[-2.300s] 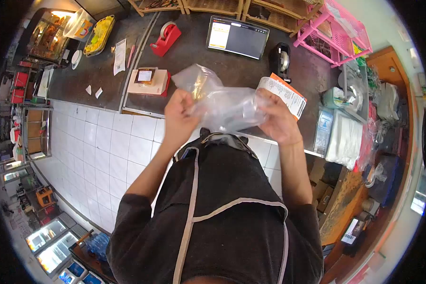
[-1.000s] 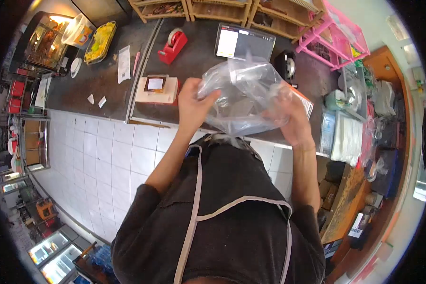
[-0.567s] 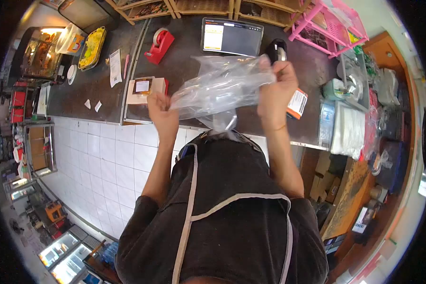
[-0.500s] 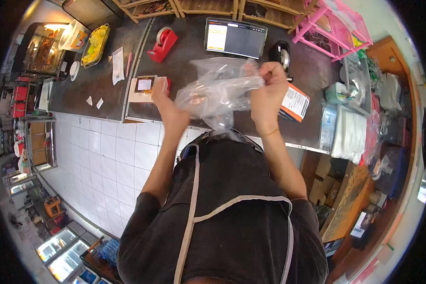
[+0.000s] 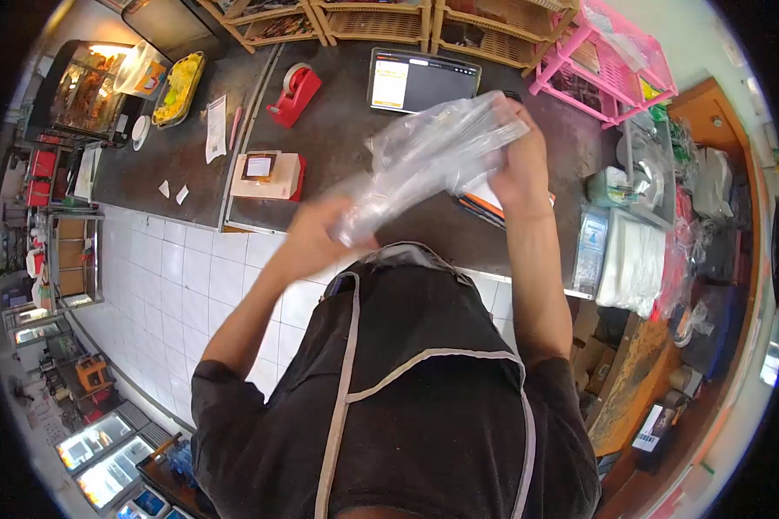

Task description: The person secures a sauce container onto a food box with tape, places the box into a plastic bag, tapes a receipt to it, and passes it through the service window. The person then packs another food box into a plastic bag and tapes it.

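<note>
**Clear Bag Stretched Between Two Hands**

Your left hand (image 5: 325, 233) grips the lower end of the clear plastic bag (image 5: 433, 156), and your right hand (image 5: 524, 164) grips its upper end. The bag slants in the air above the near part of the dark counter (image 5: 337, 130), gathered lengthwise; your left hand is blurred.

Partly behind your right hand lie papers with an orange edge (image 5: 485, 206). Beyond the bag sits the tablet (image 5: 424, 80), its screen lit. To your left you have a light box (image 5: 268, 183) with a small labelled packet (image 5: 260, 166) on top, and the red tape dispenser (image 5: 294, 95) farther back. White plastic bags (image 5: 630, 259) lie at your right.
</note>
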### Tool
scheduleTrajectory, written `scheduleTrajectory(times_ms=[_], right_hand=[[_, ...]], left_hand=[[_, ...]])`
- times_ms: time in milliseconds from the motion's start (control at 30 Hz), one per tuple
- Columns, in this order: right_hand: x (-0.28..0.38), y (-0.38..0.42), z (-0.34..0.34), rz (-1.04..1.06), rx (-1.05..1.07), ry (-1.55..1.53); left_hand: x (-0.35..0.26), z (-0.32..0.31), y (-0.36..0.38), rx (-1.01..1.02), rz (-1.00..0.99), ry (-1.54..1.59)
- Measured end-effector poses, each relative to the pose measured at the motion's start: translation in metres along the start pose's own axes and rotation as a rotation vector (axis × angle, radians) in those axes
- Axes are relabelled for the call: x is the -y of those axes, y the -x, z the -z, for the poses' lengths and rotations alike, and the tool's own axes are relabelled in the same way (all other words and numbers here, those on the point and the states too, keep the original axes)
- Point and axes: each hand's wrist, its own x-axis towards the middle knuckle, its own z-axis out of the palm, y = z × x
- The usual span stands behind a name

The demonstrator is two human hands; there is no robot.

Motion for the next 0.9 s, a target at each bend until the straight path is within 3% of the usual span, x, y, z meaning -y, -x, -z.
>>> scheduleTrajectory(times_ms=[33, 67, 100, 133, 200, 233, 267, 300, 333, 400, 433, 500, 533, 600, 633, 667, 700, 733, 767, 800, 833, 900], right_hand=[[0.002, 0.011, -0.003, -0.016, 0.142, 0.125], [0.002, 0.023, -0.005, -0.036, 0.283, 0.253], [-0.009, 0.034, 0.001, 0.076, 0.594, 0.721], [-0.024, 0.041, 0.009, 0.196, 0.897, 1.191], [-0.039, 0.037, 0.02, 0.093, 0.834, 1.224], [-0.039, 0.026, 0.024, 0.004, 0.764, 1.263], [-0.03, 0.008, 0.032, 0.105, 0.377, 0.902], [-0.02, -0.014, 0.038, 0.204, -0.006, 0.527], [-0.011, -0.025, 0.032, 0.207, -0.257, 0.537], [-0.037, -0.016, 0.018, 0.106, -0.208, 0.013], [-0.04, -0.004, 0.008, -0.112, -0.148, -0.254], [-0.022, 0.023, -0.003, -0.15, 0.141, 0.107], [-0.018, 0.029, 0.001, -0.127, 0.317, 0.377], [-0.02, 0.045, 0.006, -0.117, 0.42, 0.539], [-0.023, 0.043, 0.005, -0.075, 0.53, 0.693], [-0.04, 0.039, 0.017, -0.075, 0.538, 0.698], [-0.066, 0.035, 0.039, -0.23, 0.477, 0.682], [-0.077, 0.027, 0.054, -0.38, 0.414, 0.665], [-0.062, 0.015, 0.058, -0.512, 0.207, -0.037], [-0.049, 0.007, 0.053, -0.41, 0.266, -0.155], [-0.039, 0.007, 0.035, -0.481, 0.21, -0.192], [-0.028, 0.006, 0.002, -0.542, 0.148, -0.235]], left_hand=[[0.035, 0.004, -0.004, -0.227, 0.03, -0.13], [0.033, 0.028, -0.021, -0.392, 0.128, -0.065], [0.035, 0.04, -0.032, -0.554, 0.156, 0.785], [0.04, 0.045, -0.045, -0.675, 0.289, 1.071], [0.065, 0.032, -0.054, -0.514, 0.395, 1.541], [0.039, 0.019, -0.054, -0.56, 0.278, 1.229], [0.005, -0.005, -0.045, -0.591, 0.169, 0.923], [-0.007, -0.025, -0.033, -0.282, 0.032, 0.409], [-0.014, -0.045, -0.021, 0.03, -0.107, -0.106], [-0.03, -0.082, -0.006, 0.2, 0.078, 0.2], [0.01, -0.093, -0.016, 0.006, 0.046, -0.05], [0.028, -0.067, -0.033, -0.436, 0.208, 0.194], [0.043, -0.059, -0.034, -0.423, 0.372, 0.599], [0.073, -0.027, -0.032, 0.125, 0.29, 1.928], [0.049, -0.021, -0.041, 0.113, 0.273, 1.929], [0.002, -0.014, -0.053, -0.228, 0.669, 1.677], [-0.023, -0.011, -0.061, -0.537, 1.03, 1.356], [-0.011, -0.008, -0.058, -0.532, 1.026, 1.367], [0.017, -0.001, -0.05, -0.424, 0.908, 1.442], [0.04, -0.001, -0.041, -0.318, 0.794, 1.504], [0.055, -0.007, -0.035, -0.32, 0.797, 1.504], [0.082, -0.022, -0.029, -0.191, 0.712, 0.662]])
